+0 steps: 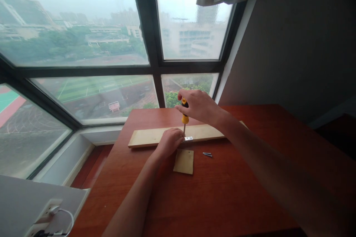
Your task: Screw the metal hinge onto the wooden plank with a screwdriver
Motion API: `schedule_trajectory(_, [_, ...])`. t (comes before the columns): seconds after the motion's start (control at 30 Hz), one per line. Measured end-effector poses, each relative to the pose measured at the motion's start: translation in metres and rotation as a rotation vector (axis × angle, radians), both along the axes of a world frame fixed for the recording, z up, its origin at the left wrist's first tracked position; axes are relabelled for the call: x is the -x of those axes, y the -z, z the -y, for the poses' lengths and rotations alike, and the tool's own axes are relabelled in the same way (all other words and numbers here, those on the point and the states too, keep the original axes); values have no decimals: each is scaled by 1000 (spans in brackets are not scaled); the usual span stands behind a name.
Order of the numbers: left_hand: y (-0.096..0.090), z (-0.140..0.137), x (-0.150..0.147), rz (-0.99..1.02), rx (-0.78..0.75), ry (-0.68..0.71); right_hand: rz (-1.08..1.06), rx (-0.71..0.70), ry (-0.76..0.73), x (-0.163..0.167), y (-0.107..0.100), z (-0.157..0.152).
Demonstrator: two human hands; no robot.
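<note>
My right hand (198,104) is closed around the black-and-yellow handle of a screwdriver (185,119), held upright with its shaft pointing down. The tip meets the left end of a small silver metal bracket (188,139) on the front edge of a long pale wooden board (148,137). My left hand (170,141) rests on that board, its fingertips drawn together beside the screwdriver tip. Whatever they pinch there is hidden. In front of the board lies a small square wooden piece (184,162) with holes near its far edge.
Loose screws (207,154) lie on the reddish-brown table (222,192), right of the square piece. Large windows (75,18) stand behind and to the left. A wall socket with a plugged-in white cable (66,211) is at the lower left.
</note>
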State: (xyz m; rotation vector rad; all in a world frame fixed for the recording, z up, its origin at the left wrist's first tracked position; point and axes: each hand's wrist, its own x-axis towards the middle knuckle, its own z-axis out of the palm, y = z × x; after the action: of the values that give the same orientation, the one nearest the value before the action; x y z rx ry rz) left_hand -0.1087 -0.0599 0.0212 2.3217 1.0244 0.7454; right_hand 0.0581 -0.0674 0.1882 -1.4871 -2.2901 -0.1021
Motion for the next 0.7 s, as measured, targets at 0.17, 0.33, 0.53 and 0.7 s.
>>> schedule_trajectory(0.17, [-2,-1,1,12,24,16,-114,27,-106,-5,1,-1])
schedule_trajectory(0.33, [0,-4,3,42,30,57,-214,109,-230,-9,-2,-1])
schedule_trajectory(0.53, [5,-6,4,70,14,46,-181,100,-202,-6,-1,-1])
schedule_trajectory(0.7, [6,-6,3,73,24,33,-16,27,25,-3,1,-2])
